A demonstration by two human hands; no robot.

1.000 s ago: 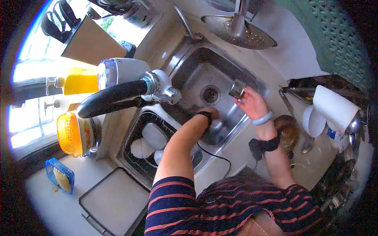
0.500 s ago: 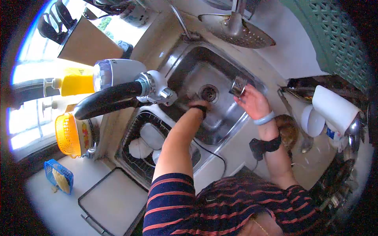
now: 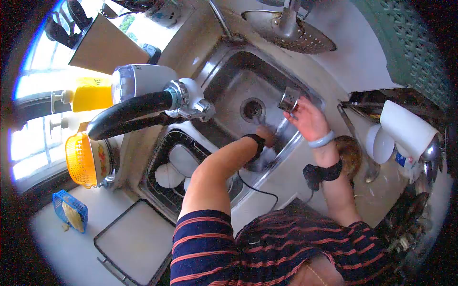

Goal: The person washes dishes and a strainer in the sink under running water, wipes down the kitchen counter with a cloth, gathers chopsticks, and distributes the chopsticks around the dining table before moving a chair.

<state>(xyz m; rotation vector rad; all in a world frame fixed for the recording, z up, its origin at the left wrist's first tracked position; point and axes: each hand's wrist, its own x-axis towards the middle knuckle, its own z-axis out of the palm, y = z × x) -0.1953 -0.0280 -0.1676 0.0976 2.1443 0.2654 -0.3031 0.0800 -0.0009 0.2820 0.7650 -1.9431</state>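
My right hand [image 3: 307, 121] holds a small perforated metal container [image 3: 289, 100] by its side, above the right rim of the sink [image 3: 224, 90]. The container's full shape is hard to make out. Down in the basin, my left hand [image 3: 265, 135] is smeared by motion; whether its fingers hold anything does not show. It is just below and right of the round drain [image 3: 252, 110]. A pale blurred patch lies beside that hand near the basin's front edge.
A faucet [image 3: 188, 102] with a black hose juts over the sink's left side. Bowls stand in a dish rack [image 3: 160, 143] beside it. A skimmer [image 3: 291, 35] hangs at the back. White cups [image 3: 405, 128] are on the right; a blue basket [image 3: 59, 205] sits at left.
My left hand has moved right, from beside the drain toward the basin's front right. My right hand stays nearly in place with the metal container. The view has shifted slightly.
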